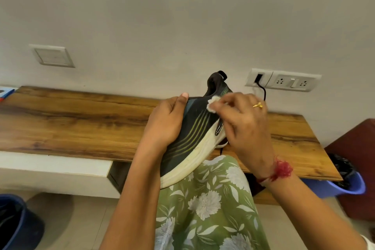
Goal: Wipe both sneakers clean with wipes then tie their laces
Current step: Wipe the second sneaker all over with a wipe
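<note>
Black sneaker (194, 128) was held tilted at the tabletop's (81, 119) near edge, left hand (166, 122) fingers curled round it; right hand (243, 126) fingers, blurred, apparently pinched a white wipe (213, 103) against its collar.

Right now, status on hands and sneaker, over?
Left hand grips sneaker, tilted over the lap. Right hand pinches wipe against its dark upper. Nothing in the way.
</note>
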Motion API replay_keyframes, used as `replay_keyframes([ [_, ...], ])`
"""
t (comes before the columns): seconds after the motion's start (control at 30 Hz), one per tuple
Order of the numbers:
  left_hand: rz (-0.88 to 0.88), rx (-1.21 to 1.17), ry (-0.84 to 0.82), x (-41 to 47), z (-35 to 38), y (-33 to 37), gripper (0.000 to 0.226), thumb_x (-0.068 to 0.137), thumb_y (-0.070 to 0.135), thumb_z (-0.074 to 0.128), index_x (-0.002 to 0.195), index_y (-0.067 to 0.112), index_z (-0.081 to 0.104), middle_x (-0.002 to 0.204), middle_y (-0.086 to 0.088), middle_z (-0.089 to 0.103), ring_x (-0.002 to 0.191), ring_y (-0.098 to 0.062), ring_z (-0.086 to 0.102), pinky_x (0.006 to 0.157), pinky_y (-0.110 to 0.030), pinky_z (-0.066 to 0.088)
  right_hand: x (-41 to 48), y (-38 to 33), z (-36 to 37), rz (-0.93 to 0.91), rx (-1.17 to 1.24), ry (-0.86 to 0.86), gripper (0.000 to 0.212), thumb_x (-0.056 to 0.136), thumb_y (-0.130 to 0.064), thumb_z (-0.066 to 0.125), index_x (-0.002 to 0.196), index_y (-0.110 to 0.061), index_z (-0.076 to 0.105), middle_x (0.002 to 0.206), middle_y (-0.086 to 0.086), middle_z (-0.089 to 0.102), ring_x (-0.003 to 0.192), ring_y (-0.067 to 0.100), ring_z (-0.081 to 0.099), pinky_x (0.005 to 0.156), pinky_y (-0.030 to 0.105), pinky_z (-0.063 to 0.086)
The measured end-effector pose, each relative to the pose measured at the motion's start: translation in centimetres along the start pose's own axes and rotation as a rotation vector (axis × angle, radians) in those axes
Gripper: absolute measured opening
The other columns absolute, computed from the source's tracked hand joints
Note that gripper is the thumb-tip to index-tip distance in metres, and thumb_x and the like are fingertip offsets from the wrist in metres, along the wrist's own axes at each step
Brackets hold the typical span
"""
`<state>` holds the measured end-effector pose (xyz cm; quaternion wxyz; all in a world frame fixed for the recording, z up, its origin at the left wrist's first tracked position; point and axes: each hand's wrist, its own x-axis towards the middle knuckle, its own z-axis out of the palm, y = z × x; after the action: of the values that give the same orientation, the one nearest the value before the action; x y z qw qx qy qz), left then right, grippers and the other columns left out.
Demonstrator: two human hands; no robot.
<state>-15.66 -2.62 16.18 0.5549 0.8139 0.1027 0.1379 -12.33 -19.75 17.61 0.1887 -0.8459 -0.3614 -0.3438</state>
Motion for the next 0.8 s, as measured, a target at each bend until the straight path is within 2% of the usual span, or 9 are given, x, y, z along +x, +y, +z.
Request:
replay_keyframes([
  [0.1,-0.016,-0.020,-0.007,0.1,-0.2,-0.2,0.073,0.086,0.069,0.031,0.089,0.007,0.068,0.079,-0.019,0.068,0.075,-0.035,0.065,0.078,-0.056,0.051,-1.0,0.1,-0.1,-0.185,-0.064,-0.098,0.027,0.086,-0.013,0.049,0.100,-0.016,0.072,0.100,0.004,0.066,0.090,0.024,0.058,0.093,0.039,0.030],
  [0.23,-0.007,-0.008,0.017,0.0,-0.2,-0.2,0.064,0.094,0.062,0.032,0.082,0.009,0.067,0.073,-0.016,0.066,0.070,-0.033,0.063,0.076,-0.053,0.050,0.3,1.2,-0.4,-0.029,-0.057,-0.048,0.026,0.086,-0.013,0.049,0.099,-0.015,0.072,0.100,0.007,0.065,0.090,0.029,0.058,0.089,0.040,0.032],
  [0.37,-0.019,-0.041,0.021,0.2,-0.2,-0.1,0.074,0.083,0.071,0.031,0.084,0.005,0.065,0.077,-0.022,0.065,0.074,-0.039,0.062,0.077,-0.056,0.051,-0.8,-0.1,-0.3,-0.222,-0.011,-0.100,0.032,0.095,-0.023,0.043,0.097,-0.011,0.073,0.097,0.007,0.067,0.089,0.023,0.057,0.088,0.039,0.035],
  [0.5,-0.010,-0.054,-0.002,0.1,-0.1,-0.2,0.083,0.079,0.076,0.030,0.091,0.001,0.065,0.080,-0.027,0.064,0.076,-0.042,0.062,0.077,-0.058,0.049,0.8,1.1,-0.4,-0.038,-0.002,-0.014,0.026,0.088,-0.014,0.048,0.098,-0.010,0.072,0.097,0.010,0.065,0.093,0.022,0.048,0.082,0.040,0.039],
  [0.63,-0.009,-0.064,-0.008,0.3,-0.3,-0.4,0.084,0.079,0.076,0.031,0.092,0.000,0.065,0.082,-0.028,0.064,0.077,-0.042,0.062,0.078,-0.060,0.050,-0.5,-0.2,0.0,-0.241,-0.027,-0.091,0.022,0.087,-0.012,0.053,0.098,-0.011,0.072,0.099,0.007,0.067,0.093,0.023,0.055,0.088,0.040,0.037],
  [0.8,0.002,-0.036,0.007,0.2,-0.3,-0.4,0.075,0.084,0.070,0.030,0.087,0.003,0.066,0.076,-0.023,0.065,0.074,-0.039,0.063,0.077,-0.056,0.050,1.3,0.8,-0.1,-0.035,-0.033,-0.011,0.024,0.087,-0.013,0.050,0.096,-0.011,0.073,0.095,0.008,0.065,0.090,0.026,0.053,0.082,0.039,0.037],
])
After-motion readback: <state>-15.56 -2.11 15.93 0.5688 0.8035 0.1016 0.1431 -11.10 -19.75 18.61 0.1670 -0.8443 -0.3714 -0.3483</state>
